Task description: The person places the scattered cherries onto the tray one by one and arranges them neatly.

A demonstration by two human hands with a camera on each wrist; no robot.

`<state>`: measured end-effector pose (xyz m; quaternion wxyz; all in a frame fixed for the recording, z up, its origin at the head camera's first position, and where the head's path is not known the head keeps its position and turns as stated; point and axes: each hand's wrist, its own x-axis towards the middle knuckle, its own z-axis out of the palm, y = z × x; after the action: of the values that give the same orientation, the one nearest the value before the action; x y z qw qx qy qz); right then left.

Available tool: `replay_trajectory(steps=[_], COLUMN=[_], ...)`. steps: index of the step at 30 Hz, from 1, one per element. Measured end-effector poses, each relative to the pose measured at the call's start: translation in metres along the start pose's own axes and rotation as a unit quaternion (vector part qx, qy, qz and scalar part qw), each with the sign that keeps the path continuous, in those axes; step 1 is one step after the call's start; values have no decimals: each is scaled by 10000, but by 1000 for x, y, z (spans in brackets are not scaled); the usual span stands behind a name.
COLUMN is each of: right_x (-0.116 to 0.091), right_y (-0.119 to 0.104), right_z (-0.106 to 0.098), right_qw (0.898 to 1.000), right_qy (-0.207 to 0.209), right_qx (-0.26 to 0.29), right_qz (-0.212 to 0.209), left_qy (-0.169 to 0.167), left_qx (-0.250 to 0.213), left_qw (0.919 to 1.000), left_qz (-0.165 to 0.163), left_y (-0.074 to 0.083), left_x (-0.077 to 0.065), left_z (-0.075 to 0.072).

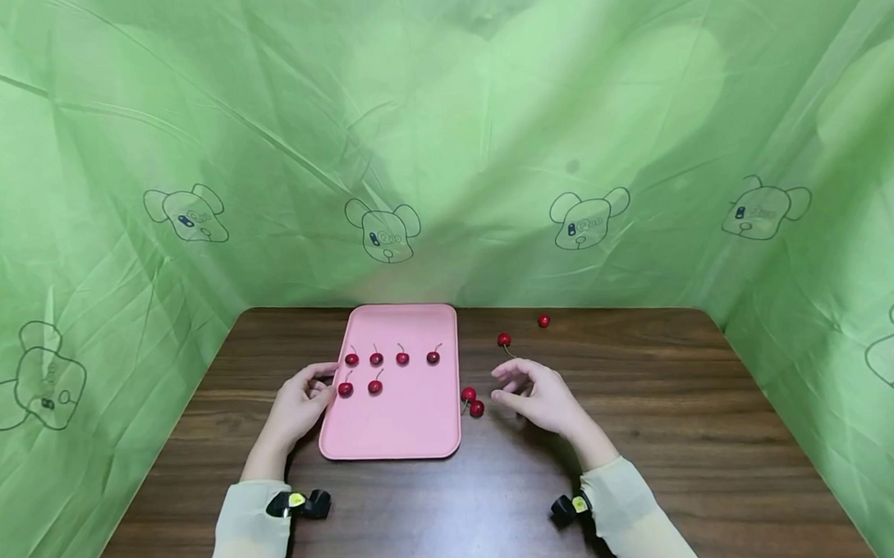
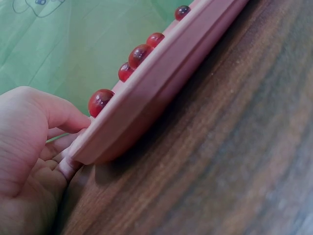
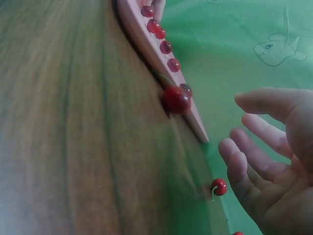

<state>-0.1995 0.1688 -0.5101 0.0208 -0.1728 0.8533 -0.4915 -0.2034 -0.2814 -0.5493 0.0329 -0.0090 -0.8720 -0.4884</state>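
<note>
A pink tray (image 1: 415,420) lies on the table, bearing several red cherries with upright stems. The upper row includes a cherry (image 1: 433,357) set apart towards the right; two more, one of them a cherry (image 1: 375,387), sit below. My left hand (image 1: 301,403) grips the tray's left rim, thumb on top and fingers beneath the edge in the left wrist view. Right of the tray, my right hand (image 1: 540,397) hovers with loosely bent fingers and holds nothing. Between it and the tray lie two cherries (image 1: 477,408), close together. Beyond its fingertips is a stemmed cherry (image 1: 504,339).
Another cherry (image 1: 544,321) lies near the back edge of the dark wooden table (image 1: 643,387). A green curtain (image 1: 480,163) with printed animal heads surrounds the back and sides. A black strap device (image 1: 569,509) sits at each wrist.
</note>
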Motion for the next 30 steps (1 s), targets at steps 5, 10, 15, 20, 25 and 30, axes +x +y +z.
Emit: replay_trajectory(steps=[5,10,15,20,25,30], right_x=[-1,-3,-3,-3,-5,-6], right_y=[4,4,3,3,5,7], right_z=[3,7,12,17,19,22], right_qw=[9999,9995,9989,9979,9977,9973], right_qy=[-99,-319,-468,-632,-677,-724], right_qx=[35,75,-9,-17,62,85], right_qz=[9,-23,-89,-121,-78,-41], left_qy=[-2,11,-4,-13,-20,-22], left_qx=[-9,16,-18,-49,-38,-34], left_qw=[10000,10000,10000,10000,10000,10000], left_qz=[28,-15,-55,-30,-1,-15], left_y=[-1,-2,-3,-3,-4,-4], left_x=[4,4,4,3,4,3], left_z=[0,0,-1,-1,0,1])
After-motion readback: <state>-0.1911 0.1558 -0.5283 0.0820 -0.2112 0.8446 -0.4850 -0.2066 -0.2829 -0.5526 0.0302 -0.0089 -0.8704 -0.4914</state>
